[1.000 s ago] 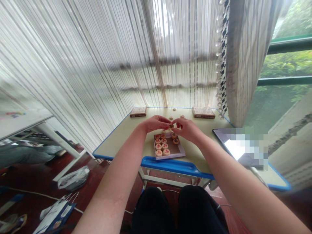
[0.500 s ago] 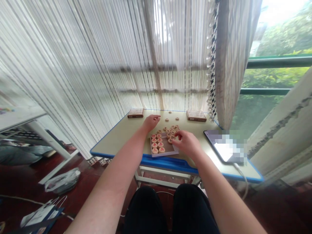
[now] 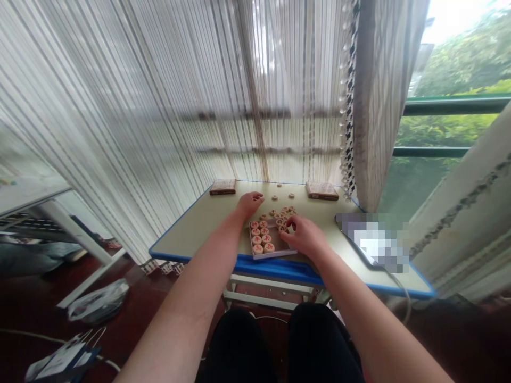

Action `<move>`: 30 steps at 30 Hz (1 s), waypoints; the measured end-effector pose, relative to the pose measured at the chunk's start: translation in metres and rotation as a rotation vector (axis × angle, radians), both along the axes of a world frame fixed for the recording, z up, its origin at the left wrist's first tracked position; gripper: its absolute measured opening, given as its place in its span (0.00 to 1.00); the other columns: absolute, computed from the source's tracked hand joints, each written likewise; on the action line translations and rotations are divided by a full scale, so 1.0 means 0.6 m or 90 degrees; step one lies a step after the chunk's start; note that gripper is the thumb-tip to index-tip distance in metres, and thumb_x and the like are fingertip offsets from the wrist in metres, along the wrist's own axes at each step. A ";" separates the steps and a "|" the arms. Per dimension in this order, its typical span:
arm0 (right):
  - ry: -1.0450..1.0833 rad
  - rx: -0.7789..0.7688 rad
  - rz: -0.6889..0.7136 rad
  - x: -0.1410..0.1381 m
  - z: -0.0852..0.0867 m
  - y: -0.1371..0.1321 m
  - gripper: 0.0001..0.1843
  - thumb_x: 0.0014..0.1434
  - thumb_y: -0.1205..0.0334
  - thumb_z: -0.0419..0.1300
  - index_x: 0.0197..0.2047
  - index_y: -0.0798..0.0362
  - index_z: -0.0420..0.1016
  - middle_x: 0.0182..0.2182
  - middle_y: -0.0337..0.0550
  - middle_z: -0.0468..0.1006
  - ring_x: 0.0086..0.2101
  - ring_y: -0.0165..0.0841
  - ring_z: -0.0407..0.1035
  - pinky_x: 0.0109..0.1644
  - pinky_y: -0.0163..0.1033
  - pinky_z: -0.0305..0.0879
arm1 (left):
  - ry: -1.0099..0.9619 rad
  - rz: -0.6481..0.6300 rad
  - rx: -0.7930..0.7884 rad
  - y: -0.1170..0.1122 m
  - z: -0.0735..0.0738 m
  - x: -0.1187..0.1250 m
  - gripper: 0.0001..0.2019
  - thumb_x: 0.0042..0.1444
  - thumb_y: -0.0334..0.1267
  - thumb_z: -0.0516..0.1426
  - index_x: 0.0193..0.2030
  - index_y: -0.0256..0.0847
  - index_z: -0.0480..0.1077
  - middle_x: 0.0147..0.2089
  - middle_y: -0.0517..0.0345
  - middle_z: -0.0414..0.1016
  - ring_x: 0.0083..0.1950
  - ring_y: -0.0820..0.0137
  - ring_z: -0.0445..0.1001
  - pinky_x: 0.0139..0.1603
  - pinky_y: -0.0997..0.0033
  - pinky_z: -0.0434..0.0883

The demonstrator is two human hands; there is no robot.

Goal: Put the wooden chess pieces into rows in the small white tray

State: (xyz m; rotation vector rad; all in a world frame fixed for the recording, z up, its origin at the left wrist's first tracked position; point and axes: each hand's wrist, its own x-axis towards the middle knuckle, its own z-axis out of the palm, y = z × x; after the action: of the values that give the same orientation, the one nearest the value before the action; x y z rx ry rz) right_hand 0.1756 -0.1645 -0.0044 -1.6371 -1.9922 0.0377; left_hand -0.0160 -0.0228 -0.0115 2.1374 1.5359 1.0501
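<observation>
A shallow light-coloured box stands near the table's front edge. Two columns of round wooden xiangqi pieces with red characters fill its left side. At the box's right side, my right hand is closed with thumb and fingertips around a dark-marked xiangqi piece, which the fingers partly cover. Beyond the box's back edge lies a loose cluster of more pieces. My left hand hovers over the table left of that cluster, fingers loosely bent and apart, with nothing visible in them.
Two flat brown boxes lie at the back, one left and one right. A few single pieces are scattered between them. A phone with a cable lies on the right of the blue-edged table. Striped string curtains hang behind.
The view has shifted slightly, so the table things sit a little lower and to the right. My right hand stays at the piece by the box; my left hand has barely moved.
</observation>
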 end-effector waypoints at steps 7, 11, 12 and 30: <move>-0.012 0.000 0.001 -0.002 -0.001 0.003 0.13 0.45 0.50 0.57 0.29 0.51 0.67 0.29 0.40 0.72 0.29 0.31 0.63 0.27 0.34 0.50 | 0.038 0.016 0.004 0.002 -0.002 0.000 0.18 0.50 0.41 0.53 0.46 0.36 0.69 0.38 0.53 0.76 0.38 0.72 0.73 0.41 0.75 0.68; -0.005 0.016 0.021 -0.003 0.003 -0.004 0.12 0.46 0.52 0.57 0.32 0.50 0.68 0.31 0.39 0.72 0.30 0.31 0.63 0.28 0.33 0.51 | 0.045 0.010 0.009 0.002 -0.003 0.000 0.17 0.50 0.42 0.53 0.46 0.37 0.70 0.38 0.53 0.76 0.37 0.71 0.73 0.41 0.75 0.68; -0.002 0.021 0.029 -0.003 0.004 -0.006 0.11 0.47 0.52 0.56 0.32 0.49 0.68 0.30 0.39 0.71 0.30 0.31 0.63 0.28 0.33 0.51 | 0.047 0.008 0.009 0.002 -0.003 0.000 0.17 0.50 0.42 0.53 0.45 0.38 0.70 0.38 0.53 0.76 0.37 0.71 0.73 0.41 0.74 0.68; -0.014 0.013 0.055 -0.004 0.002 0.000 0.08 0.46 0.56 0.57 0.29 0.50 0.68 0.31 0.39 0.71 0.31 0.30 0.62 0.30 0.33 0.52 | 0.092 0.012 0.022 0.001 -0.007 -0.004 0.18 0.49 0.43 0.53 0.45 0.38 0.71 0.36 0.52 0.76 0.37 0.68 0.72 0.40 0.71 0.66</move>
State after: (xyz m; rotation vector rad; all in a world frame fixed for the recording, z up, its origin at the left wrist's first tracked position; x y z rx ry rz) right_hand 0.1729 -0.1642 -0.0033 -1.5440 -2.0733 0.0311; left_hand -0.0181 -0.0221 -0.0155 2.2710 1.6154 0.9524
